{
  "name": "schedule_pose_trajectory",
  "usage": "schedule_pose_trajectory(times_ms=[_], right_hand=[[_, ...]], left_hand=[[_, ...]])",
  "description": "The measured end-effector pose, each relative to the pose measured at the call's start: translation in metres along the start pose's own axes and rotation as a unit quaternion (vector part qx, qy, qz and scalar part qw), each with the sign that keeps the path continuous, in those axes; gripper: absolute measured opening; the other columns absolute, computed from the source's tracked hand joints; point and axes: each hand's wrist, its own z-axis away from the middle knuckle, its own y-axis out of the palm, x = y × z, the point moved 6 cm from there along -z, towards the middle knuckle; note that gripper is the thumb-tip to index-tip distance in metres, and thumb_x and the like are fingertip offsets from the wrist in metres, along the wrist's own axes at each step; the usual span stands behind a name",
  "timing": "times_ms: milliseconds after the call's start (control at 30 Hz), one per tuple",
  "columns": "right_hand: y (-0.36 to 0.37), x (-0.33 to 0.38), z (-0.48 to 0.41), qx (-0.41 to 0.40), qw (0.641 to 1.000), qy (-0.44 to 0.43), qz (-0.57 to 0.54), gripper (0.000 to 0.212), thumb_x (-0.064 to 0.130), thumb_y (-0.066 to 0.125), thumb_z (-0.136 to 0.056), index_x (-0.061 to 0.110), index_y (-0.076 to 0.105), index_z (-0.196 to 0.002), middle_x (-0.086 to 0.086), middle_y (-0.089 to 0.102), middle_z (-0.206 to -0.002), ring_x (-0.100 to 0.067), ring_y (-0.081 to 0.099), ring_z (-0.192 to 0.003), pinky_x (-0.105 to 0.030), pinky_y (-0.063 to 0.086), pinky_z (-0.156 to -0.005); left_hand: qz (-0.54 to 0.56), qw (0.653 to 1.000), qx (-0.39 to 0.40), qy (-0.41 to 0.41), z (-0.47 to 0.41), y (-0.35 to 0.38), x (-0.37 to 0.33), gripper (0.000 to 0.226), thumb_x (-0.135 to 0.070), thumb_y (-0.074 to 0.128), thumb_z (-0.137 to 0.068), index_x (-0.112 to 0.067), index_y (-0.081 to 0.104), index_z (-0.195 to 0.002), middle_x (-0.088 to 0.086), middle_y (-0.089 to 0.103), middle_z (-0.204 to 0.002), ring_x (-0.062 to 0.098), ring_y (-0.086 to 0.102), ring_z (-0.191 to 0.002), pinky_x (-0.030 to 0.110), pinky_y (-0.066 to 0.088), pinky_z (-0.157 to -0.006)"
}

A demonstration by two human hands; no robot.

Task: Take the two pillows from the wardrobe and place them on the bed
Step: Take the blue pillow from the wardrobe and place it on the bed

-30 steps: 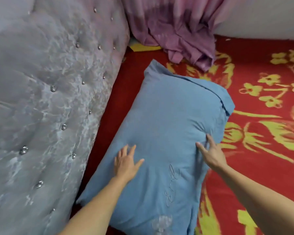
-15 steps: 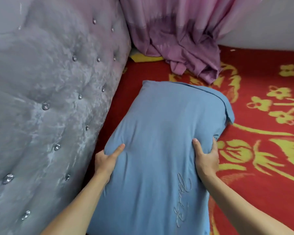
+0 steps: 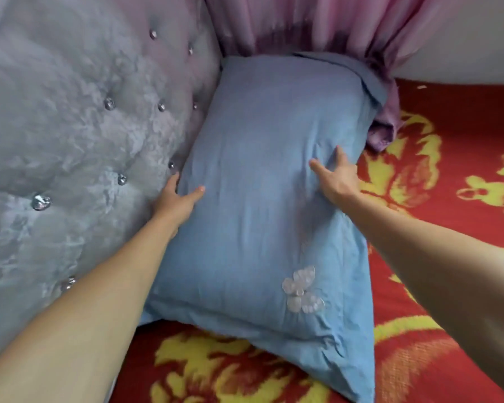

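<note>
One blue pillow (image 3: 259, 199) with a pale butterfly patch lies lengthwise on the red and yellow bedspread (image 3: 448, 199). Its left side is against the grey tufted headboard (image 3: 70, 141), and its far end reaches the pink curtain (image 3: 303, 24). My left hand (image 3: 176, 199) holds the pillow's left edge, thumb on top and fingers tucked between pillow and headboard. My right hand (image 3: 338, 178) rests on the pillow's right edge with thumb and forefinger spread flat. No second pillow is in view.
The curtain's bunched lower end (image 3: 383, 132) lies on the bedspread just right of the pillow's far corner. A white wall (image 3: 463, 53) runs behind the bed at the upper right. The headboard fills the whole left side.
The pillow has slid away from me, up to the curtain and tight against the headboard. My right hand went from gripping its side to lying spread on it. The view has tilted.
</note>
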Motion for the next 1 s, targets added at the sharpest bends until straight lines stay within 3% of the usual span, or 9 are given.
schedule_pose_trajectory(times_ms=[100,167,233,367,533,667,833,1000], right_hand=[[0.05,0.027,0.049,-0.015,0.971,-0.176,0.164,0.067,0.051,0.051,-0.089,0.033,0.023,-0.147,-0.016,0.017,-0.158,-0.034,0.019,-0.144,-0.055,0.024,-0.111],[0.089,0.038,0.095,-0.012,0.93,-0.301,0.211,0.062,0.05,0.05,-0.088,0.034,0.03,-0.145,-0.012,0.019,-0.159,-0.031,0.017,-0.145,-0.058,0.021,-0.11],[0.114,0.014,0.132,0.003,0.907,-0.343,0.244,0.06,0.052,0.046,-0.09,0.033,0.032,-0.145,-0.01,0.023,-0.158,-0.029,0.016,-0.146,-0.058,0.019,-0.114],[0.102,-0.081,0.164,-0.008,0.919,-0.275,0.283,0.065,0.06,0.032,-0.091,0.033,0.019,-0.149,-0.003,0.016,-0.16,-0.019,0.005,-0.148,-0.053,0.01,-0.117],[0.071,-0.128,0.192,0.068,0.927,-0.194,0.314,0.069,0.067,0.022,-0.09,0.036,0.009,-0.15,-0.002,0.01,-0.162,-0.018,0.002,-0.148,-0.05,0.03,-0.109],[0.041,-0.121,0.208,0.137,0.929,-0.128,0.32,0.067,0.063,0.029,-0.092,0.037,0.006,-0.149,-0.001,0.004,-0.162,-0.021,0.009,-0.148,-0.046,0.038,-0.107],[0.004,-0.101,0.249,0.158,0.928,-0.101,0.323,0.057,0.052,0.035,-0.096,0.027,0.023,-0.146,-0.004,0.031,-0.152,-0.025,0.031,-0.138,-0.045,0.042,-0.1],[-0.017,-0.087,0.326,0.171,0.921,-0.121,0.327,0.04,0.044,0.039,-0.095,0.02,0.045,-0.126,-0.009,0.058,-0.124,-0.03,0.053,-0.113,-0.04,0.048,-0.085]], left_hand=[[-0.267,0.962,0.004,0.059,0.03,0.028,0.027,0.072,-0.052,0.055,-0.086,-0.029,0.022,-0.147,0.014,0.026,-0.154,0.031,0.028,-0.14,0.048,0.025,-0.115],[-0.345,0.935,-0.009,0.084,0.057,0.038,0.049,0.066,-0.055,0.041,-0.091,-0.032,0.014,-0.148,0.012,0.013,-0.159,0.03,0.016,-0.145,0.053,0.018,-0.114],[-0.366,0.928,-0.02,0.062,0.08,0.034,0.077,0.065,-0.055,0.034,-0.093,-0.032,0.009,-0.149,0.009,0.009,-0.16,0.028,0.01,-0.146,0.054,0.015,-0.115],[-0.386,0.922,-0.007,0.024,0.12,0.017,0.123,0.067,-0.053,0.033,-0.093,-0.028,0.005,-0.149,0.012,0.009,-0.159,0.031,0.01,-0.145,0.053,0.02,-0.114],[-0.381,0.918,0.094,-0.052,0.153,0.003,0.142,0.07,-0.05,0.034,-0.095,-0.027,-0.003,-0.149,0.012,0.001,-0.16,0.034,0.011,-0.145,0.049,0.028,-0.112],[-0.393,0.9,0.171,-0.083,0.206,-0.018,0.135,0.063,-0.045,0.044,-0.093,-0.023,0.02,-0.147,0.01,0.024,-0.153,0.034,0.036,-0.133,0.045,0.04,-0.104],[-0.366,0.91,0.169,-0.1,0.296,-0.041,0.129,0.046,-0.046,0.046,-0.09,-0.023,0.046,-0.13,0.004,0.048,-0.136,0.025,0.049,-0.123,0.036,0.044,-0.098],[-0.341,0.921,0.173,-0.079,0.386,-0.071,0.129,0.043,-0.048,0.047,-0.088,-0.028,0.051,-0.125,0.003,0.062,-0.124,0.025,0.055,-0.117,0.034,0.046,-0.093]])
